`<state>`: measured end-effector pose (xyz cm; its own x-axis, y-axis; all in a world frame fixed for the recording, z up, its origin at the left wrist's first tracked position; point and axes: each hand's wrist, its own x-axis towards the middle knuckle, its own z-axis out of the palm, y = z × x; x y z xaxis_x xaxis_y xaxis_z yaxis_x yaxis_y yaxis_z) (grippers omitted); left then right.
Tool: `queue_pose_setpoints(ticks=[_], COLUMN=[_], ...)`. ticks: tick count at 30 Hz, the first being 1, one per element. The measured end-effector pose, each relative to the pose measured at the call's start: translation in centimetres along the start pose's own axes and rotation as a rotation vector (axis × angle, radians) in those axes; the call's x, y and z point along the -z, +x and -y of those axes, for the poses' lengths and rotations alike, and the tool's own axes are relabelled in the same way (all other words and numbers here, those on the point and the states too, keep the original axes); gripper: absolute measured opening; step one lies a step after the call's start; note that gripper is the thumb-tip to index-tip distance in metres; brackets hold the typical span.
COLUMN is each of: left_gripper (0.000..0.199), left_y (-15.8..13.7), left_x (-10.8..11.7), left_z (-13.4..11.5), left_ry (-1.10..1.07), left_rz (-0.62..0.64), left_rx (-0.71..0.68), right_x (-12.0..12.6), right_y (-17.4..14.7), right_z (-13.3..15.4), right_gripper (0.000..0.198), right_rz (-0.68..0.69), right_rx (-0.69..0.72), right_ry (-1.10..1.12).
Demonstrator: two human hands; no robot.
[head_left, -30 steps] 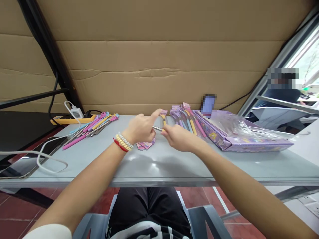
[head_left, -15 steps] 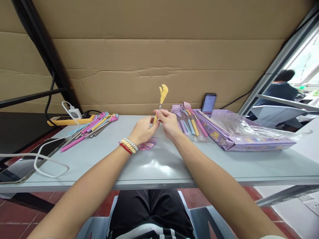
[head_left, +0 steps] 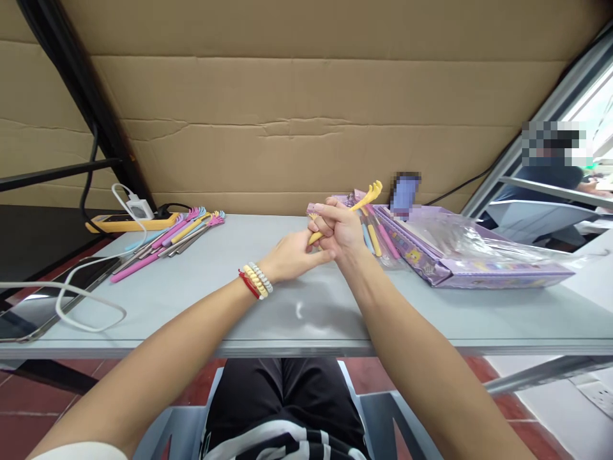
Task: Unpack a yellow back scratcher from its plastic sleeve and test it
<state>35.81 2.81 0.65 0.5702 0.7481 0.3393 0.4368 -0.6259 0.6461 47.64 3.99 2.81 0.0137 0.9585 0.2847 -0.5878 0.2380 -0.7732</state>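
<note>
R hand (head_left: 341, 229) fisted round yellow scratcher (head_left: 357, 206), claw end up-right, above desk (head_left: 201, 300) mid, nr far edge. L hand (head_left: 293, 255) pinching lower handle tip. Bare scratchers (head_left: 177, 235) piled far-left corner; packaged ones (head_left: 371, 233) beside purple box (head_left: 460, 265) at R. Judged partway: several unwrapped, more packs left.

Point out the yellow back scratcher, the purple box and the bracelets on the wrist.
yellow back scratcher (head_left: 371, 191), head view, on its claw-shaped head.
purple box (head_left: 479, 276), head view, on its front side wall.
bracelets (head_left: 255, 282), head view, on the yellow band at the left wrist.
</note>
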Motion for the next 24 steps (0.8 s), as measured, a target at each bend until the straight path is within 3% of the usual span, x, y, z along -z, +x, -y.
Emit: queue_pose_setpoints(ticks=[3, 10, 14, 20, 24], left_gripper=[0.045, 0.057, 0.058, 0.058, 0.062], left_y=[0.4, 0.4, 0.5, 0.6, 0.3], left_x=[0.3, 0.6, 0.7, 1.2, 1.8], left_z=[-0.3, -0.4, -0.7, -1.4, -2.6], left_ry=[-0.003, 0.206, 0.282, 0.31, 0.147], left_rz=[-0.017, -0.117, -0.147, -0.174, -0.065], left_rx=[-0.004, 0.175, 0.206, 0.124, 0.078], right_x=[-0.2, -1.2, -1.7, -2.2, -3.2], right_y=[-0.3, -1.2, -1.3, -1.8, -3.0], right_z=[0.0, 0.2, 0.8, 2.2, 2.8], right_gripper=[0.041, 0.046, 0.048, 0.054, 0.055], right_rz=[-0.011, -0.146, -0.212, -0.212, -0.21], right_rx=[0.072, 0.092, 0.134, 0.234, 0.279], right_ry=[-0.035, -0.025, 0.01, -0.059, -0.056])
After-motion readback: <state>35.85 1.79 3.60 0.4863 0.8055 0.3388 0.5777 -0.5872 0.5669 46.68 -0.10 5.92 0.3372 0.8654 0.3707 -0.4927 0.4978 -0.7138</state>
